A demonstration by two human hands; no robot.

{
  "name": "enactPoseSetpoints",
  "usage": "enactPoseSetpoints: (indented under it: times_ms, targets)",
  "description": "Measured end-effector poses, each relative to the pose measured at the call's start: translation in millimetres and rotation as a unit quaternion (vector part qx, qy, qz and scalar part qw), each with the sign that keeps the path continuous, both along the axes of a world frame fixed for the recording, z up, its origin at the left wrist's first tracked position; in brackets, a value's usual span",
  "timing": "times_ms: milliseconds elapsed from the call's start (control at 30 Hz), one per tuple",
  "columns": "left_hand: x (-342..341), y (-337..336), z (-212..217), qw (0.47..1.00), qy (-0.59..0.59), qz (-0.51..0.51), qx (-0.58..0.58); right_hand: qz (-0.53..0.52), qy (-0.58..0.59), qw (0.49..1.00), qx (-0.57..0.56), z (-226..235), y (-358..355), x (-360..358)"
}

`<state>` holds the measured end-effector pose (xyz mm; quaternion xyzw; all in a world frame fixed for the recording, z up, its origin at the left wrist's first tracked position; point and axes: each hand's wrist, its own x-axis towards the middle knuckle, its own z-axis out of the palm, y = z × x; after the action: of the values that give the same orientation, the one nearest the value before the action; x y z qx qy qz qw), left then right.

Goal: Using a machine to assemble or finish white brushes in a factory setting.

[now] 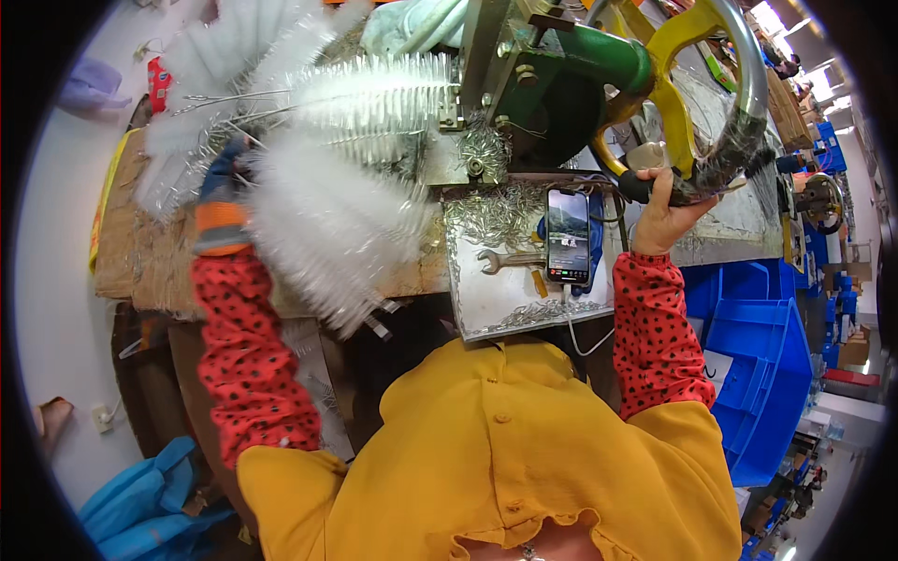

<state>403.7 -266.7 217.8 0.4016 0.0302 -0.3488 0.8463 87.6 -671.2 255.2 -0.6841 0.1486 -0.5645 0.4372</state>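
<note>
My left hand [223,173], in a blue glove with an orange cuff, is closed at the wire stems of the white bristle brushes. A large white brush [327,215] fans out from beside it toward the table's front edge. Another brush [374,93] lies across, its right end at the metal jaw [450,107] of a green machine [571,56]. The glove and bristles partly hide which stem is held. My bare right hand [666,210] grips the dark wrapped rim of the machine's yellow-spoked handwheel [687,84].
Below the machine, a metal tray [468,304] holds wire clippings [496,215], a wrench [510,262] and a lit phone [568,238] with a white cable. More brushes [201,75] pile up at the far left. Blue bins [758,374] stand at the right.
</note>
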Motion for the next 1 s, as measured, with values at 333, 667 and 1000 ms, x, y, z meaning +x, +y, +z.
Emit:
enactPoseSetpoints:
  times_ms: [333, 667, 1000]
  targets:
    - [-16, -80, -47, 0.974, -0.190, -0.113, 0.055, -0.006, 0.059, 0.998, 0.031, 59, -8, -5]
    - [-6, -49, -58, 0.981, -0.080, 0.172, 0.052, -0.018, 0.028, 0.999, 0.013, -7, -2, -3]
    - [-39, -77, -40, 0.988, -0.103, 0.082, 0.087, 0.109, 0.223, 0.870, -0.427, 42, 96, 12]
